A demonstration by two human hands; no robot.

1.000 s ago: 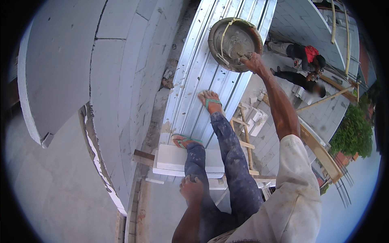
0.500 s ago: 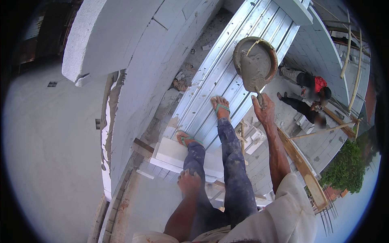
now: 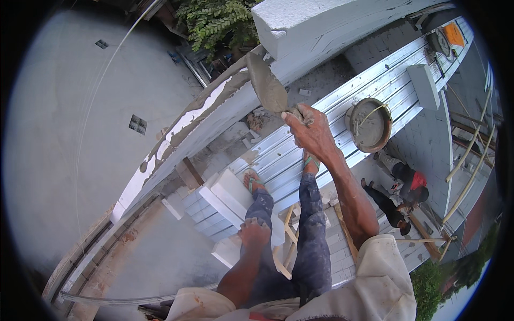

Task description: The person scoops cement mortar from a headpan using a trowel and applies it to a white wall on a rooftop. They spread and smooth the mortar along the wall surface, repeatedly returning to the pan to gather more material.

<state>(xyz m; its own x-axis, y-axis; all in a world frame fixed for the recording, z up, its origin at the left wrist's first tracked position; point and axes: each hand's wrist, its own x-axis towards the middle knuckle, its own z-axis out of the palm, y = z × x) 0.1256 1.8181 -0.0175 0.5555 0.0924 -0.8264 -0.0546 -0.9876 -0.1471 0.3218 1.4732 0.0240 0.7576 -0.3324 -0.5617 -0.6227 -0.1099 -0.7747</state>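
Running far left to right, the white block wall carries wet mortar; right hand clenched on a trowel touching its top; left hand rests loosely curled on the knee, holding nothing.

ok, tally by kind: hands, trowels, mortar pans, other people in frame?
Hands: 2, right hand gripping the trowel, left hand resting on the knee
Trowels: 1, the trowel with its blade against the wall top
Mortar pans: 1, round mortar pan on the corrugated metal sheet
Other people: 1, person below at right
Total: 5
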